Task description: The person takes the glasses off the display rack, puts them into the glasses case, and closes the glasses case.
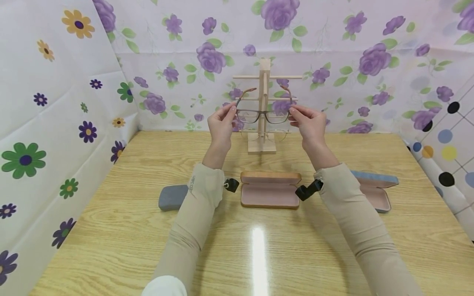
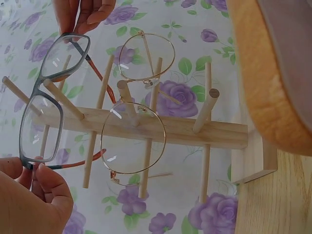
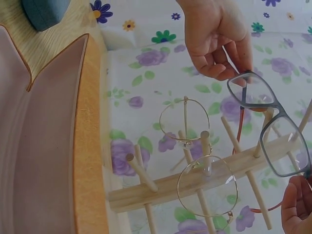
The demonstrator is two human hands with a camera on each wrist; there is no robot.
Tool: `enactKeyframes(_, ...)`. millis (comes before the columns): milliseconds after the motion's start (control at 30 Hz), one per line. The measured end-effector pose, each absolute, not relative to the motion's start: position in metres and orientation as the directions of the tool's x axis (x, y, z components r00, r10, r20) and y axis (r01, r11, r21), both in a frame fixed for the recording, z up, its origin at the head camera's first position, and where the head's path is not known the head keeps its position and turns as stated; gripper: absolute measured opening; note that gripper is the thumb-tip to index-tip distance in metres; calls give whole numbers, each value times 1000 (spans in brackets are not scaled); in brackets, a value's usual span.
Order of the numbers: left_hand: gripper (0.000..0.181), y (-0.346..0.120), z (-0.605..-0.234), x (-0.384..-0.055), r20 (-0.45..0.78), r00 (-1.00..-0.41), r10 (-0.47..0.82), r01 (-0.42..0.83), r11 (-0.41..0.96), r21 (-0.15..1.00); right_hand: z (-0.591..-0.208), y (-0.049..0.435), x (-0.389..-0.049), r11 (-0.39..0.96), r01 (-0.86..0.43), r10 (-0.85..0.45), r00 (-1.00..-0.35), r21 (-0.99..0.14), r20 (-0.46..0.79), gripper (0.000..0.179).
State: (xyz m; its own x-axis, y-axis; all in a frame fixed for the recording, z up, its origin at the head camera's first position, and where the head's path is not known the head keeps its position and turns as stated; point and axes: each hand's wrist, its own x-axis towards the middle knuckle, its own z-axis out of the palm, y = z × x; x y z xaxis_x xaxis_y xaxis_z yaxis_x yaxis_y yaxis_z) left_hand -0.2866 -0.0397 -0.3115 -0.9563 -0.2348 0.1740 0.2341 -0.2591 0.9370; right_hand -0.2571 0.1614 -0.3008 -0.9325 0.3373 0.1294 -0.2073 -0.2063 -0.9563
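A pair of eyeglasses (image 1: 262, 112) with a dark frame and orange-brown temple tips is held level in front of a wooden display stand (image 1: 265, 64). My left hand (image 1: 221, 125) pinches it at the left hinge, and my right hand (image 1: 310, 125) pinches the right hinge. Both temples are unfolded and point back past either side of the post. In the left wrist view the bridge overlaps the tip of a forward peg (image 2: 61, 99). One level lower, thin gold-rimmed round eyeglasses (image 2: 165, 127) hang on the stand.
An orange-brown glasses case (image 1: 270, 196) stands open on the wooden table (image 1: 229, 246) before the stand. To the right sits an open blue case (image 1: 378, 198), partly behind my sleeve. A grey-blue case (image 1: 171, 198) lies closed at the left. Flowered cloth (image 1: 177, 41) hangs behind.
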Motion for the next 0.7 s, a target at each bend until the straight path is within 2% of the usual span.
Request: enactKeyframes(700,20,-46,-309,-266,226,-950,-216,286,-309,907,-295,162,-237,-249,-244,284,-944,-937,171,12)
